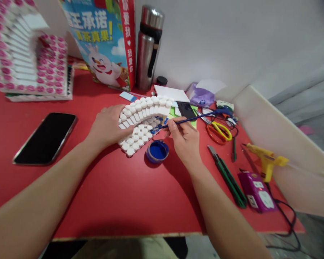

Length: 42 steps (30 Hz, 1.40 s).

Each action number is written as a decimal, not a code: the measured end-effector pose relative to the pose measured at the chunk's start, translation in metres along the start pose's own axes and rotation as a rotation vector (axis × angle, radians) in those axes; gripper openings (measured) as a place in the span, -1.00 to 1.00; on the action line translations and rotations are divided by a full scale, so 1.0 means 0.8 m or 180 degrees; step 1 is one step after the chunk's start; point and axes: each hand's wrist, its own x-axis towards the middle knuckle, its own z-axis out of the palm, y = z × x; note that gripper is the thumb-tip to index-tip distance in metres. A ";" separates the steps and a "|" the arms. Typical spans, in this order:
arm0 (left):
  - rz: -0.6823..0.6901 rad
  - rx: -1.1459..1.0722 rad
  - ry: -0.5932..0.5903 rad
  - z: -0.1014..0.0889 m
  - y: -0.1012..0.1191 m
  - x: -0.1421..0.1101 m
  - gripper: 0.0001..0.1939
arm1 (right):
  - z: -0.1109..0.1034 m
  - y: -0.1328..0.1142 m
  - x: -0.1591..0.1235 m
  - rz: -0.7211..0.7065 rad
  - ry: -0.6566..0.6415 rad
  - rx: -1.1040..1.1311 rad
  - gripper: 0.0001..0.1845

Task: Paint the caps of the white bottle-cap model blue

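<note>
A white craft model covered with round white pieces lies on the table, with a curved row of flat steps through it. Some round pieces near its right end are painted blue. My left hand grips the model's left end, thumb at the front and fingers behind. Between the thumb and fingers of my right hand is a blue paintbrush, its tip touching or very close to the blue-painted pieces. Just in front of the model stands a small open pot of blue paint.
At left are a phone and a pink-and-white model. A printed box and steel flask stand behind. To the right lie scissors, a green utility knife, a yellow glue gun and a purple power box with cables.
</note>
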 end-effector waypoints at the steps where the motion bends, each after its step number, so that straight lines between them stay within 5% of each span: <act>1: -0.0008 -0.0014 -0.0002 0.000 0.000 0.000 -0.31 | 0.000 0.001 0.000 -0.0014 -0.0005 -0.0017 -0.72; 27: -0.0101 -0.0045 -0.0079 -0.005 0.006 -0.001 -0.29 | -0.003 -0.004 -0.001 -0.0197 -0.0049 -0.0293 -0.75; 42: -0.0079 0.0074 -0.0037 -0.004 0.009 -0.001 -0.28 | -0.026 -0.018 0.002 -0.0144 0.0799 0.0075 -0.74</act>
